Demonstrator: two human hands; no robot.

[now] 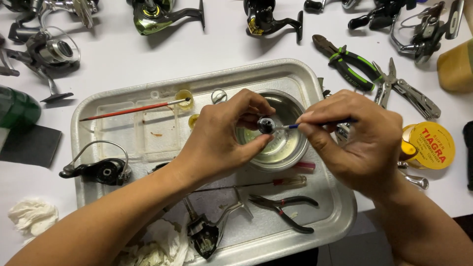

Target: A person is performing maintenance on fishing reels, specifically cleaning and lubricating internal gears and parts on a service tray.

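My left hand (217, 143) pinches a small dark part (266, 124) over the steel bowl (290, 148); right hand (359, 140), fingers clamped on a blue brush (320, 123), dabs it; I judge cleaning midway, reel pieces (101, 170) undone.

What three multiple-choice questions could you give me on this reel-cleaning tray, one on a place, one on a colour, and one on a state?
1. Where does the red brush lie?
A. across the clear plastic box in the tray
B. in the steel bowl
C. on the white table outside the tray

2. What colour are the grips of the pliers outside the tray?
A. red
B. green and black
C. yellow

3. How is the small round part held?
A. lying loose in the tray
B. pinched in the left hand over the bowl
C. clamped in pliers

Answers:
1 A, the brush rests on the box in the tray.
2 B, green stripes show on black.
3 B, the left hand holds it above the bowl while the right hand brushes it.
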